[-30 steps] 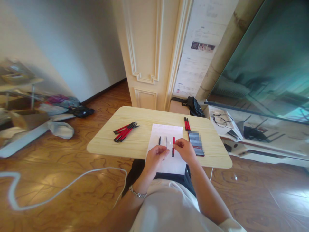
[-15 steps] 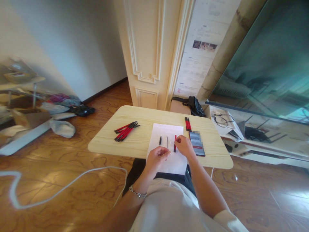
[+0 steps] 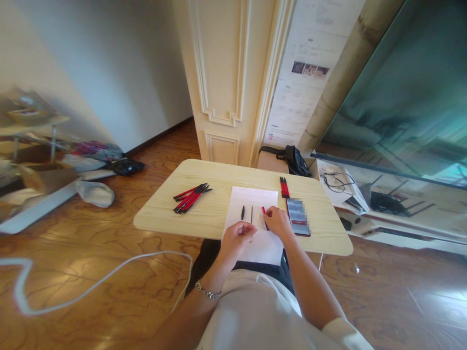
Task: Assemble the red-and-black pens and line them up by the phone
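Observation:
My right hand [image 3: 276, 220] has its fingers closed on a red pen barrel [image 3: 264, 211] with a dark lower end, tilted over the white sheet of paper [image 3: 237, 197]. To its left, my left hand [image 3: 238, 238] hovers above the sheet, thumb and fingertips curled close together; anything between them is too small to make out. On the paper, beyond my left hand, lie a short black pen part [image 3: 242, 212] and a thin dark pen refill [image 3: 251, 214], side by side. A tiny clear piece seems to lie near the barrel, too faint to name.
Several red and black pens [image 3: 191, 198] lie heaped on the left of the wooden table [image 3: 156, 209]. More red pens [image 3: 284, 187] stand in a row at the back right, above a phone [image 3: 298, 218]. A white cable [image 3: 109, 282] runs across the floor.
My right hand has tilted the red barrel, its top end swinging slightly left and its lower end right. My left hand stays nearly still.

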The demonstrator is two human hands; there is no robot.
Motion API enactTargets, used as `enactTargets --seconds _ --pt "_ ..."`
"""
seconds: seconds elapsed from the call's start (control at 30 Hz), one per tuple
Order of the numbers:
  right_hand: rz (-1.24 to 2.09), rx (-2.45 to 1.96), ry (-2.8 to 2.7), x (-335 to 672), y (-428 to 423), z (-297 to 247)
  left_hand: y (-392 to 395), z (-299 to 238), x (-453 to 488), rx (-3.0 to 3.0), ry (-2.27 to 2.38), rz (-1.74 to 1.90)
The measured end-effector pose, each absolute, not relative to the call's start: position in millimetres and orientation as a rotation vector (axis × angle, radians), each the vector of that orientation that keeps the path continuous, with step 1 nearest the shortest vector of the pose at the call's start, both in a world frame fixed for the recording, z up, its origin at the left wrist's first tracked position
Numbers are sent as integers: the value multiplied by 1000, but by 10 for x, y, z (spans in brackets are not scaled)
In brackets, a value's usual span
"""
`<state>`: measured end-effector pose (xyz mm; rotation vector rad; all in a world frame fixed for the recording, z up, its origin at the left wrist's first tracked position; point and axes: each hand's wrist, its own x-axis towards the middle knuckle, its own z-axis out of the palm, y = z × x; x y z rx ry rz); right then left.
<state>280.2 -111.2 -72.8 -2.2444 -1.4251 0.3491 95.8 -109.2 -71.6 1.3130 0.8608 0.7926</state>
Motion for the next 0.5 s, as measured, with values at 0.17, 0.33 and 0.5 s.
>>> enactTargets --seconds 0.17,0.33,0.5 --pt "334 -2245 -1401 2813 -1147 -685 -1066 -741 871 1595 932 831" --pt "192 -2201 -1377 2792 -1363 -679 -1018 -747 737 1927 1063 869" --pt "160 -2164 -1461 2750 -1555 -765 -970 -820 701 2215 1165 851"
